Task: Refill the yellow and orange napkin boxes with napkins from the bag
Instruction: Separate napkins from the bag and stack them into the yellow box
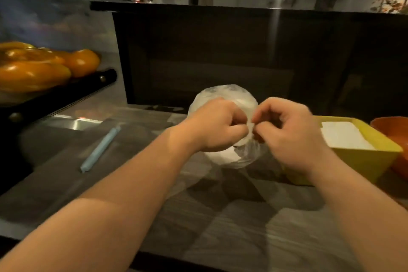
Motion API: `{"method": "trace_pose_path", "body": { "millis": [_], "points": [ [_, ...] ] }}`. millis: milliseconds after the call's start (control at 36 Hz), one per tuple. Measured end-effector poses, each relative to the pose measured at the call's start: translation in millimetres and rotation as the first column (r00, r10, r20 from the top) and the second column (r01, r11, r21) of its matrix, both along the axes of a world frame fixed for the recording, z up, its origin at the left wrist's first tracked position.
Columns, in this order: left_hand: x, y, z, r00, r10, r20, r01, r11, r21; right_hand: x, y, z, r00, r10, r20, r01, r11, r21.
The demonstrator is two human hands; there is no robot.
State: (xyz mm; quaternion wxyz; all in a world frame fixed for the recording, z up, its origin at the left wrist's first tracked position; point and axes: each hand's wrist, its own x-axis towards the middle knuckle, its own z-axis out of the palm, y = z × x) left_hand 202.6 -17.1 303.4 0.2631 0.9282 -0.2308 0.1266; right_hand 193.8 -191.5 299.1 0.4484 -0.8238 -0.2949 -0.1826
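A clear plastic bag (223, 97) of white napkins stands on the grey wooden counter at the middle. My left hand (217, 126) and my right hand (287, 132) meet in front of it, each pinching the bunched plastic at the bag's near side. To the right sits the yellow napkin box (366, 159), with a white stack of napkins (344, 136) inside. The orange napkin box (395, 126) shows only partly at the right edge, behind the yellow one; its inside is hidden.
A pale blue rolled stick (100, 149) lies on the counter (220, 216) to the left. Orange peppers (44, 66) fill a black-edged shelf at far left. A dark panel (220, 55) rises behind the bag.
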Motion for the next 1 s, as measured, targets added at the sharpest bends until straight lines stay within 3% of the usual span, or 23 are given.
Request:
{"method": "trace_pose_path", "body": {
  "millis": [139,250,417,611,833,1000],
  "points": [
    [0,25,-29,0.989,0.134,0.070,-0.144,0.973,0.181,28,34,-43,0.980,-0.098,-0.173,0.085,0.993,-0.084],
    [6,31,-34,0.974,0.173,0.149,-0.201,0.958,0.202,33,29,-62,0.961,-0.104,-0.256,0.039,0.969,-0.246],
    [16,39,-43,0.974,0.224,0.040,-0.224,0.910,0.348,33,34,-65,0.955,-0.095,-0.281,-0.020,0.924,-0.381],
    [17,46,-43,0.955,0.297,-0.010,-0.279,0.907,0.315,39,41,-72,0.950,-0.165,-0.266,0.019,0.879,-0.476],
    [19,49,-48,0.943,0.326,-0.061,-0.297,0.912,0.283,37,43,-71,0.926,-0.148,-0.348,0.062,0.967,-0.246],
    [19,50,-49,0.944,0.321,-0.079,-0.296,0.927,0.232,37,33,-64,0.909,-0.123,-0.398,0.158,0.986,0.056]
  ]
}}
